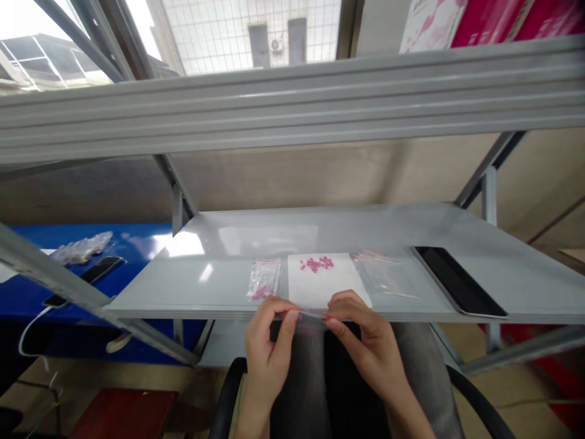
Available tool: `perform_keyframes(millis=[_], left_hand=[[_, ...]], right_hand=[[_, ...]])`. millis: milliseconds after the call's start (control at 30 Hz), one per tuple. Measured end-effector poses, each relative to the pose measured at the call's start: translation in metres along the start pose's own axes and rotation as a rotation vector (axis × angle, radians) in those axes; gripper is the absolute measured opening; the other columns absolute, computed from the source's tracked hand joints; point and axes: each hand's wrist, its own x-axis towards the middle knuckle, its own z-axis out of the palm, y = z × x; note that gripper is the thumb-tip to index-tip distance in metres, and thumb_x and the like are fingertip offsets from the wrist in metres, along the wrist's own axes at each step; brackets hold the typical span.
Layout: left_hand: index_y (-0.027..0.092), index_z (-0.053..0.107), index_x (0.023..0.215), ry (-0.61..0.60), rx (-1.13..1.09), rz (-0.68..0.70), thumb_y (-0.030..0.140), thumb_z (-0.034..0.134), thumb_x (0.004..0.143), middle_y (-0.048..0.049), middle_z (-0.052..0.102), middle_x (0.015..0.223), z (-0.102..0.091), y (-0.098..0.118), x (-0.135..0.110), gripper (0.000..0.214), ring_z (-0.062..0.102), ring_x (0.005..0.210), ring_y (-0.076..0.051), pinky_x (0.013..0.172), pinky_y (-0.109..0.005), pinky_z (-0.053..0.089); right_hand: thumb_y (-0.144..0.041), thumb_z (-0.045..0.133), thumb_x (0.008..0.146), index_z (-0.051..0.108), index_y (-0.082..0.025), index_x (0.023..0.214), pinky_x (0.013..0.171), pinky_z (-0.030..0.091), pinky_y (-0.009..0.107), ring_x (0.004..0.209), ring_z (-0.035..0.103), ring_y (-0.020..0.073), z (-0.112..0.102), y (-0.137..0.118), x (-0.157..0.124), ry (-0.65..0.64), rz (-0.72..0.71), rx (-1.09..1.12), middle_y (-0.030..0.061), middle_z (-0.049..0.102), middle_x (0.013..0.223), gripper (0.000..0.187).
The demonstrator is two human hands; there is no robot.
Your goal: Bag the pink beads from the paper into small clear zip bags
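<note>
Between my two hands, just in front of the shelf's front edge, a small clear zip bag [311,313] is stretched by its top strip. My left hand [273,335] pinches one end of the strip between thumb and forefinger; my right hand [361,332] pinches the other end. Some pink shows faintly low in the bag. Beyond my hands lies a white sheet [315,289] with a cluster of small pink beads [317,264] on its far part. To its left rests another clear zip bag [265,279] with pink beads at its bottom.
Flat clear bags [381,274] lie right of the sheet, and farther right is a black tablet [457,280]. A grey upper shelf beam [292,97] crosses above. On the blue table [137,244] at left are a phone [100,269] and a plastic bag [86,247].
</note>
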Motion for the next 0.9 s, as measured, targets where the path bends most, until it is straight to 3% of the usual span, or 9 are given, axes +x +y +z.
perform_keyframes(millis=[100,233,300,400,567,633,700,833,900], left_hand=[[0.020,0.065,0.086,0.161,0.057,-0.066,0.033,0.057,0.097,0.0019,0.064,0.070,-0.006,-0.006,0.017,0.020,0.063,0.065,-0.013,0.065,-0.023,0.051],[0.017,0.067,0.105,0.313,0.210,-0.150,0.041,0.054,0.096,-0.0013,0.068,0.079,-0.017,-0.035,0.061,0.028,0.063,0.060,-0.014,0.057,-0.024,0.051],[0.016,0.065,0.117,0.324,0.284,-0.165,0.038,0.053,0.094,-0.0038,0.070,0.084,-0.021,-0.055,0.081,0.034,0.064,0.060,-0.015,0.059,-0.027,0.053],[0.013,0.067,0.115,0.280,0.411,-0.183,0.029,0.062,0.085,-0.0079,0.073,0.086,-0.024,-0.080,0.097,0.035,0.067,0.065,-0.021,0.071,-0.038,0.057],[0.007,0.068,0.114,0.218,0.564,-0.111,0.021,0.063,0.082,-0.0238,0.072,0.108,-0.022,-0.083,0.093,0.036,0.066,0.104,-0.041,0.096,-0.063,0.048],[0.007,0.066,0.118,0.183,0.580,-0.040,0.022,0.059,0.086,-0.0253,0.069,0.118,-0.009,-0.072,0.088,0.036,0.060,0.116,-0.043,0.102,-0.065,0.043],[0.011,0.065,0.122,0.100,0.559,0.047,0.022,0.056,0.090,-0.0214,0.068,0.122,0.018,-0.056,0.082,0.035,0.059,0.118,-0.039,0.104,-0.062,0.044],[0.025,0.065,0.125,-0.288,0.445,0.291,0.021,0.065,0.088,-0.0054,0.071,0.128,0.098,-0.023,0.065,0.037,0.062,0.121,-0.028,0.109,-0.047,0.049],[0.025,0.065,0.128,-0.421,0.412,0.363,0.022,0.068,0.087,-0.0043,0.068,0.136,0.136,-0.011,0.054,0.041,0.057,0.129,-0.029,0.112,-0.049,0.046]], right_hand=[[-0.032,0.059,0.099,0.078,-0.026,0.097,0.079,0.054,0.037,0.088,0.068,0.0247,-0.004,0.004,0.000,0.008,0.057,-0.014,0.0051,0.075,0.087,0.020],[-0.044,0.062,0.095,0.079,-0.026,0.098,0.087,0.055,0.041,0.089,0.071,0.0275,-0.025,0.016,-0.002,0.185,0.146,-0.168,0.0054,0.078,0.090,0.024],[-0.047,0.063,0.092,0.079,-0.026,0.092,0.092,0.053,0.043,0.094,0.072,0.0299,-0.039,0.021,-0.004,0.256,0.175,-0.238,0.0060,0.079,0.094,0.026],[-0.050,0.064,0.090,0.078,-0.025,0.086,0.093,0.053,0.044,0.098,0.071,0.0320,-0.061,0.026,-0.010,0.323,0.199,-0.302,0.0069,0.079,0.097,0.029],[-0.049,0.064,0.089,0.077,-0.023,0.096,0.093,0.053,0.047,0.099,0.071,0.0330,-0.092,0.042,-0.018,0.435,0.171,-0.452,0.0086,0.078,0.098,0.030],[-0.047,0.062,0.090,0.077,-0.021,0.098,0.092,0.053,0.049,0.098,0.070,0.0332,-0.101,0.051,-0.017,0.484,0.100,-0.568,0.0101,0.077,0.099,0.031],[-0.044,0.059,0.091,0.075,-0.019,0.100,0.091,0.053,0.052,0.097,0.069,0.0338,-0.105,0.061,-0.015,0.496,0.002,-0.710,0.0125,0.077,0.101,0.031],[-0.035,0.053,0.094,0.069,-0.013,0.117,0.095,0.050,0.058,0.107,0.064,0.0368,-0.106,0.081,-0.010,0.417,-0.110,-0.950,0.0196,0.072,0.116,0.036],[-0.033,0.052,0.094,0.066,-0.011,0.124,0.097,0.049,0.061,0.115,0.060,0.0386,-0.106,0.089,-0.011,0.388,-0.115,-1.019,0.0221,0.068,0.124,0.040]])
